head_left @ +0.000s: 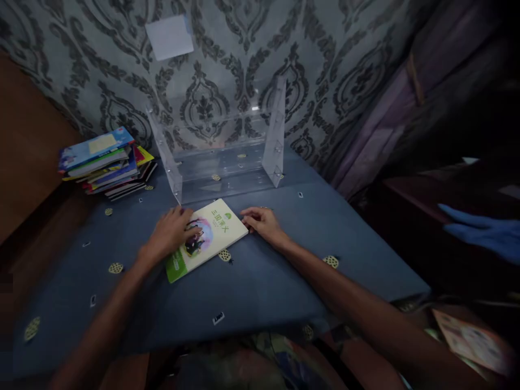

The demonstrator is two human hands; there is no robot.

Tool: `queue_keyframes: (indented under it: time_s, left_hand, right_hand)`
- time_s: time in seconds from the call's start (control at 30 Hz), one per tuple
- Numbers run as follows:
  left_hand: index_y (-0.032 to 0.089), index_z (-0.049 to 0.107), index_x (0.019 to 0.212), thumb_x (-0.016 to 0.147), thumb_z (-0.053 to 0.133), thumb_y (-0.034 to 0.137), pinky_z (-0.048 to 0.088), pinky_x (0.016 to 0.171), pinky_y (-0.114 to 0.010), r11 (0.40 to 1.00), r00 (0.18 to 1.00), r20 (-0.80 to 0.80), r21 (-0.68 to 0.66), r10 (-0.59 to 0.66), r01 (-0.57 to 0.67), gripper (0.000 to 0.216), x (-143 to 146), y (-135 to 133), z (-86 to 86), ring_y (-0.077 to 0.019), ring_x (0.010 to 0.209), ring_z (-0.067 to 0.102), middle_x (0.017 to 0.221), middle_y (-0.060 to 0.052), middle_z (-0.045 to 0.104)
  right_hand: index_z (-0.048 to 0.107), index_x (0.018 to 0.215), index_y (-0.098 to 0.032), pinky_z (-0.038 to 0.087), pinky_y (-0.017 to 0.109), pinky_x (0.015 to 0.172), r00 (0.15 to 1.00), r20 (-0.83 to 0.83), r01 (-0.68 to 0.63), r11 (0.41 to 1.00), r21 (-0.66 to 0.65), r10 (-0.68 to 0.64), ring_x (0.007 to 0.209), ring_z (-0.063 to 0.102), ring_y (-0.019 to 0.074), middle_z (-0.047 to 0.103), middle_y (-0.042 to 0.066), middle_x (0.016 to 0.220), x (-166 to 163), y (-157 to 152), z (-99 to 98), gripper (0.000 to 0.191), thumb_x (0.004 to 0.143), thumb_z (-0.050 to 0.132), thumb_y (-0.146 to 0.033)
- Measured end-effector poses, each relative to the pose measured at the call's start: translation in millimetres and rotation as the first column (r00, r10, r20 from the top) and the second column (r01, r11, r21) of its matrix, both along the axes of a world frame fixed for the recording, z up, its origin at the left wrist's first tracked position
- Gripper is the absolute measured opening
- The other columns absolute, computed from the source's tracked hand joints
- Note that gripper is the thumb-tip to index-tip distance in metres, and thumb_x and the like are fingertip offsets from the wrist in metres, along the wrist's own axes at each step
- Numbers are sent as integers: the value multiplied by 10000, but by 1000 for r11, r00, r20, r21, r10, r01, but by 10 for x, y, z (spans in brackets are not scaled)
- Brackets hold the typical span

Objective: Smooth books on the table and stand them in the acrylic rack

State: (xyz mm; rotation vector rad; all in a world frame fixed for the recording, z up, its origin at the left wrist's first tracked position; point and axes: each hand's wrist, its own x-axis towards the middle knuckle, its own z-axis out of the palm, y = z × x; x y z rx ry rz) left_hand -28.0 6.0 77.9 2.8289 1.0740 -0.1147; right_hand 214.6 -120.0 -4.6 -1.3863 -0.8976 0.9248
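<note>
A thin book with a pale yellow and green cover (215, 230) lies flat on the blue tablecloth (260, 281). My left hand (170, 233) rests on its left part, fingers lying flat on the cover. My right hand (262, 222) touches the book's right edge with fingers curled against it. Just behind the book stands a clear acrylic book rack (227, 162) with two upright side panels and nothing in it.
A pile of several colourful books (105, 162) sits at the table's far left. Patterned wallpaper (227, 70) rises behind the rack. At the right, beyond the table edge, a blue-gloved hand of another person (483, 230) shows. Another printed booklet (471, 338) lies lower right.
</note>
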Motion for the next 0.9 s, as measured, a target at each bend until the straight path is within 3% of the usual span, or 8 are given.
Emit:
queue_keyframes:
  time_s: [0.17,0.27,0.5,0.9]
  left_hand:
    - [167,592,1271,976,560,480,464,1061,-448,963,967,84,146,-239,225,431,284,-614,-166,-300,1257,569,1348,-153,608]
    - [125,543,1365,961,603,458,437,1107,-487,951,978,0,233,-210,205,527,394,-802,-265,-342,1362,511,1426,-193,575]
    - [109,567,1376,1035,474,330,513,1044,-445,942,977,-123,268,-176,203,417,455,-883,-237,-324,1358,536,1454,-175,573]
    - [107,585,1320,1069,348,250,575,933,-457,953,976,-110,219,-190,210,373,470,-873,-195,-313,1275,598,1391,-167,621]
  right_hand:
    - [700,884,-180,448,200,489,999,27,44,998,34,-45,611,639,126,733,28,713,57,8,9,168,742,629,-237]
    - [702,901,-172,450,210,499,999,34,39,998,47,-41,591,632,125,730,28,695,52,2,15,184,750,617,-235]
    - [717,945,-171,469,232,530,996,80,21,997,77,-27,578,616,125,734,30,718,-10,-27,30,238,758,617,-278]
    - [730,958,-181,429,237,485,995,75,56,994,96,-64,514,533,103,727,28,725,-37,-45,89,338,776,648,-454]
